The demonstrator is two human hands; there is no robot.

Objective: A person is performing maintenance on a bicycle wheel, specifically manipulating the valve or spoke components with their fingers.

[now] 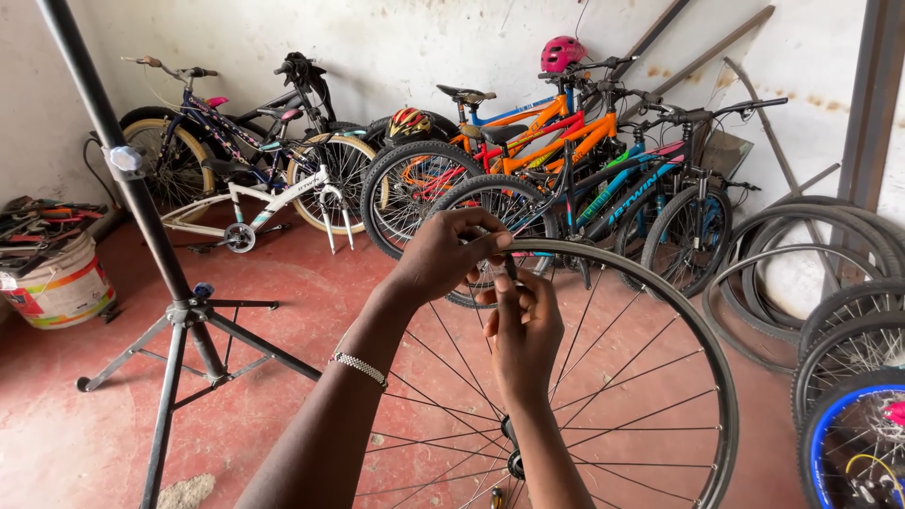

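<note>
Both hands [490,283] atop upright wheel [650,377]

A stained white wall [424,38] rose behind parked bicycles [556,151]; the red floor [75,434] carried a black stand [179,320] and bucket [61,283].

Bare bicycle wheel [650,311] held upright

Its black rim top sits pinched between both hands' fingertips; thin spokes fan down to the hub below the right wrist.
</note>
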